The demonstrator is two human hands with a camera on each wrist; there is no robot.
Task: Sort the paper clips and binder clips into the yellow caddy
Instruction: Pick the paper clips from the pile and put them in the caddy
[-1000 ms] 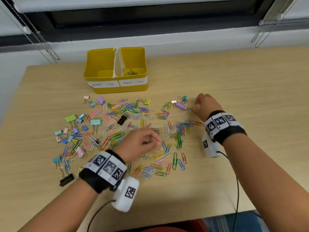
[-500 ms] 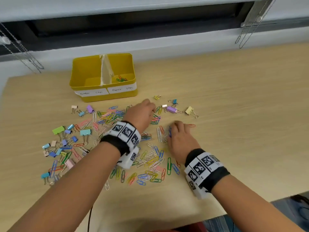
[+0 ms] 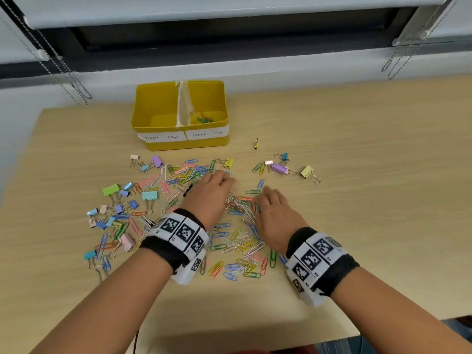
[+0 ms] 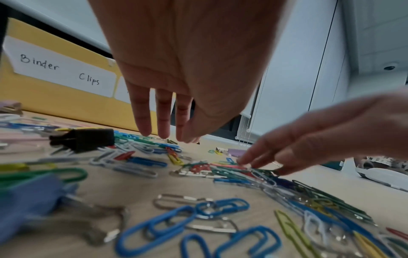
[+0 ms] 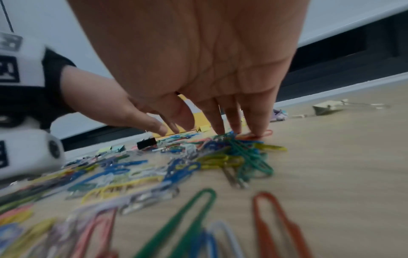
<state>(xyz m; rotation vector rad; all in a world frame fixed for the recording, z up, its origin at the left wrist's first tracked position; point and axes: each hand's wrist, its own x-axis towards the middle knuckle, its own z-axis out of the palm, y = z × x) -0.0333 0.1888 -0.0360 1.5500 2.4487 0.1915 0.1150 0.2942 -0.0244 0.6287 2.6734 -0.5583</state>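
The yellow caddy (image 3: 155, 103) stands at the back of the table, its front labelled "Binder Clips" on the left and "Paper Clips" on the right. A few paper clips (image 3: 204, 120) lie in its right compartment; the left one looks empty. A spread of coloured paper clips (image 3: 242, 245) covers the table in front. My left hand (image 3: 224, 181) hangs over its far middle, straight fingers (image 4: 163, 125) touching clips. My right hand (image 3: 265, 194) is beside it, fingertips (image 5: 256, 129) pressing on a heap of clips (image 5: 243, 153). Neither hand holds anything.
Pastel binder clips (image 3: 110, 189) lie scattered on the left side. A purple one (image 3: 279, 168) and a cream one (image 3: 307, 171) lie at the right. A black binder clip (image 4: 84, 139) sits just left of my left hand. Blind cords (image 3: 63, 70) hang behind the table.
My left hand has reached forward to the far middle of the pile. My right hand has come back from the binder clips at the right to the middle heap.
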